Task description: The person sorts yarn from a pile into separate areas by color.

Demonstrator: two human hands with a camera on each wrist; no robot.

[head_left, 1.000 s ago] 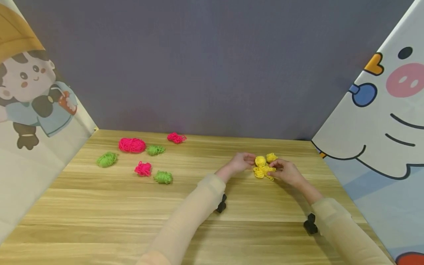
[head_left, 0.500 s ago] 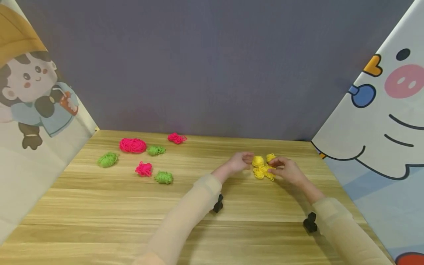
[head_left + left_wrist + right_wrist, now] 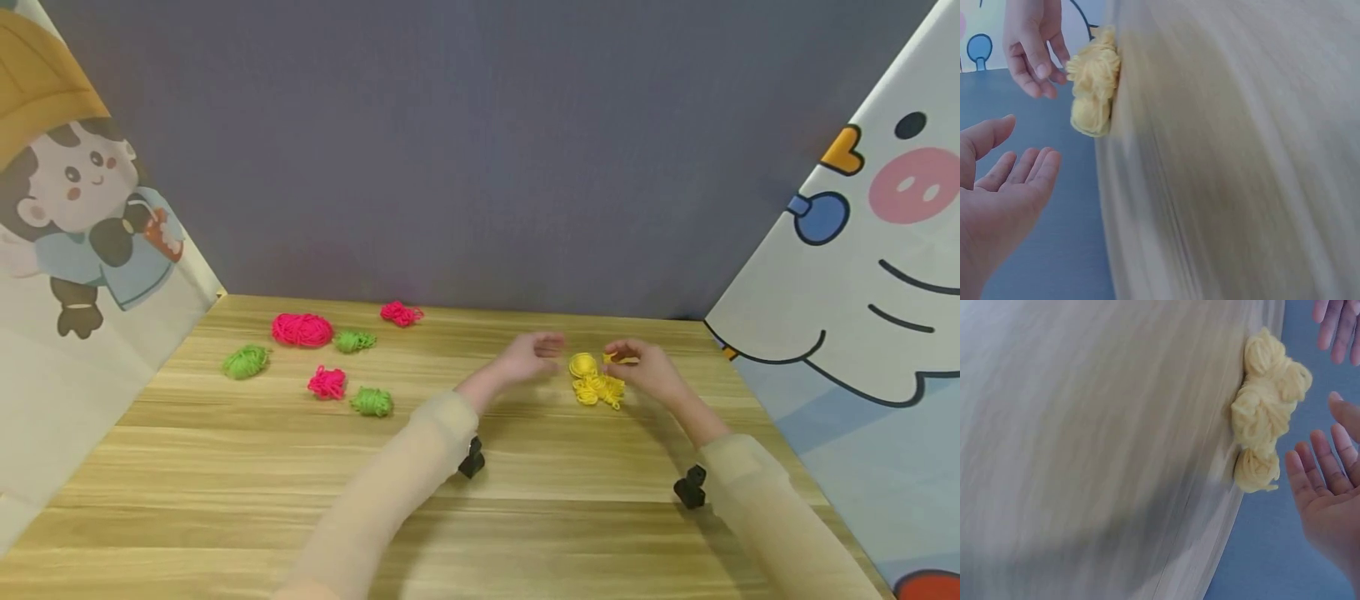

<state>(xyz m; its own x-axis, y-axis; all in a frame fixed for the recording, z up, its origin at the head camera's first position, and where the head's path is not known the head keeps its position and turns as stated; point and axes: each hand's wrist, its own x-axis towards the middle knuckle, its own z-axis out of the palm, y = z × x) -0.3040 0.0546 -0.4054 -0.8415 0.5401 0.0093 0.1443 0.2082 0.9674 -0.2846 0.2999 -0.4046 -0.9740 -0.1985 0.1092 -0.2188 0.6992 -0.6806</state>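
Note:
Several small yellow yarn balls lie bunched at the right of the wooden table, with one round ball (image 3: 582, 365) behind a looser, knotted bundle (image 3: 597, 389). My left hand (image 3: 528, 358) hovers just left of them, fingers extended and nothing in it. On their right side is my right hand (image 3: 648, 371), its relaxed fingers overlapping another yellow ball behind them in the head view. In the right wrist view, a gap shows between that hand (image 3: 1332, 481) and the yellow yarn (image 3: 1263, 419). The left wrist view also has the left palm (image 3: 1004, 206) bare, apart from the yarn.
To the left on the table (image 3: 300, 483) lie pink yarn balls, one large (image 3: 302, 330) and two smaller, plus green ones such as the front one (image 3: 372, 402). A grey panel (image 3: 465, 150) stands along the back, with printed cartoon panels at both sides.
My left hand has drawn back leftward and up from the yellow yarn. The right hand has come off the knotted bundle and risen slightly. The round yellow ball has shifted a little left.

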